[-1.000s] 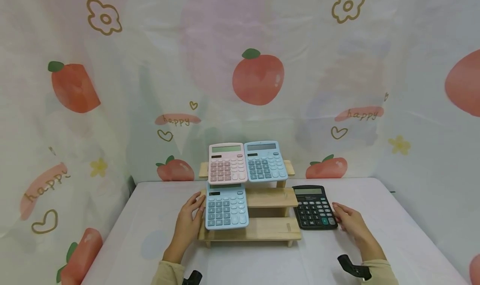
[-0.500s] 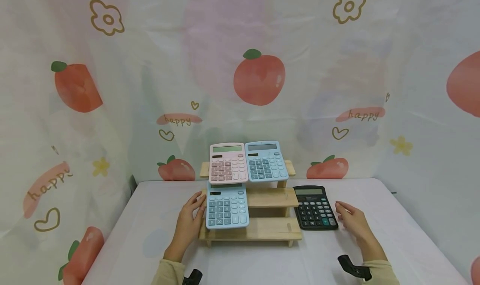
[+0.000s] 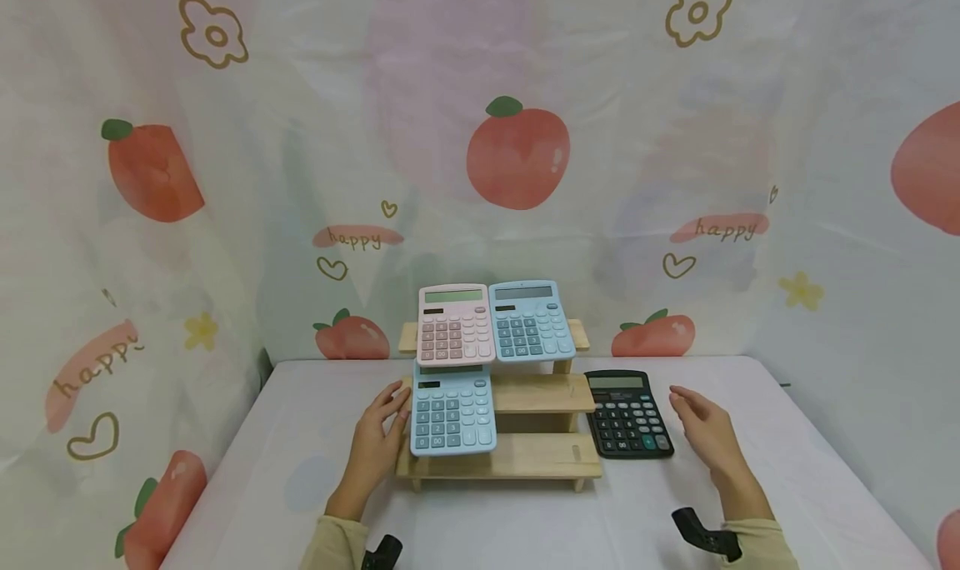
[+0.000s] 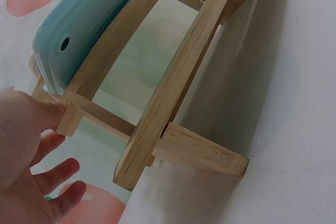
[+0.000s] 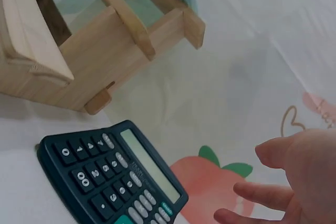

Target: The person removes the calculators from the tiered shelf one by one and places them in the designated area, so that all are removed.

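A wooden tiered rack (image 3: 540, 457) stands mid-table. On its top tier a pink calculator (image 3: 455, 327) leans beside a light blue calculator (image 3: 531, 322). Another light blue calculator (image 3: 453, 412) leans on the middle tier's left side, its top edge partly hidden. My left hand (image 3: 377, 432) rests at that tier's left end; in the left wrist view its thumb touches the wood and the other fingers are spread. A black calculator (image 3: 630, 413) lies on the table against the rack's right side. My right hand (image 3: 705, 428) hovers right of it, fingers loose, holding nothing.
The white-covered table (image 3: 510, 524) ends at a patterned cloth backdrop (image 3: 517, 245) behind the rack. The cloth also rises along both sides. On the rack, bare wood shows on the middle tier's right part and along the lowest tier.
My right hand has drawn away from the black calculator's right edge, moving slightly right and back, its fingers straightening. The left hand, the rack and the calculators stay in place.
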Available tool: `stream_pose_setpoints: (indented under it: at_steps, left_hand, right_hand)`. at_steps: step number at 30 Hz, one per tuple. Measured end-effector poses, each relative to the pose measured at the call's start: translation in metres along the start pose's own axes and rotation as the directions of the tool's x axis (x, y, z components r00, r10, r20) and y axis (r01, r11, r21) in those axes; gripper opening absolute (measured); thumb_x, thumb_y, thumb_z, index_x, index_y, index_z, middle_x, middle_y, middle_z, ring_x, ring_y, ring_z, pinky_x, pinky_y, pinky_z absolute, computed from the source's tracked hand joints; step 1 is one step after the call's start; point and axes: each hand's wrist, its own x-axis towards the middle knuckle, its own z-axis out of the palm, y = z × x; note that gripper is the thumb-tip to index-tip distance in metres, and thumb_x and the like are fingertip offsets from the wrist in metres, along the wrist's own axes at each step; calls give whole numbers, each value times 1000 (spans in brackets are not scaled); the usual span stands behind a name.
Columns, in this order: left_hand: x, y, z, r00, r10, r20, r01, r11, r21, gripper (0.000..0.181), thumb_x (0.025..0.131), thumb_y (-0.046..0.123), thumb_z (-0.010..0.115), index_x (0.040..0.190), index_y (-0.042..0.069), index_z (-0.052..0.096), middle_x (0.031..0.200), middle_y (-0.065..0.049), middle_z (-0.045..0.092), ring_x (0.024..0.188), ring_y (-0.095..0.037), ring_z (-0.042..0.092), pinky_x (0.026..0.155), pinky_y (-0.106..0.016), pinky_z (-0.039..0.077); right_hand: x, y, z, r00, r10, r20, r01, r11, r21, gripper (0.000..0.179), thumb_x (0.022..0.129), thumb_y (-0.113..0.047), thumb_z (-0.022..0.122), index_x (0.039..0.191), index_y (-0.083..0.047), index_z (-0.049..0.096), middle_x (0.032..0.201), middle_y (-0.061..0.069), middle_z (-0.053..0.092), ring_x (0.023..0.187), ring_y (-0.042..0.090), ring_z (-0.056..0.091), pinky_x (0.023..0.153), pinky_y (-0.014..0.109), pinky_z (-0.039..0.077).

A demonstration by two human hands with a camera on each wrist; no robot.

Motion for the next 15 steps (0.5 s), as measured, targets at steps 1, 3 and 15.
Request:
stream_pose_setpoints:
  at_steps: [1, 3, 15]
  left_hand:
    - [0, -1, 0, 1000, 3, 0, -3, 1000, -7, 39, 100, 4, 60, 139, 0, 59, 153, -17, 51, 140, -40, 50, 112, -58, 41]
    - [1, -2, 0, 1000, 6, 4, -6, 1000, -18, 40, 100, 4, 60, 139, 0, 59, 153, -18, 50, 140, -40, 50, 110, -59, 42]
    - [1, -5, 0, 1000, -20, 13, 20, 997, -68, 39, 102, 10, 58, 141, 4, 59, 155, -16, 48, 143, -38, 46, 105, -59, 47]
  right_hand:
    - [-1, -2, 0, 1000, -7, -7, 7, 1000, 4, 69, 109, -48, 27, 158, 1, 26, 161, 32, 29, 147, 49, 31, 116, 61, 34]
    - [-4, -7, 2, 999, -23, -26, 23, 1000, 13, 67, 109, -46, 28, 158, 0, 28, 160, 31, 30, 147, 48, 32, 116, 61, 35]
    - [-19, -31, 14, 977, -166, -136, 171, 985, 26, 55, 110, -35, 37, 151, 2, 41, 153, 32, 42, 140, 46, 41, 112, 62, 36]
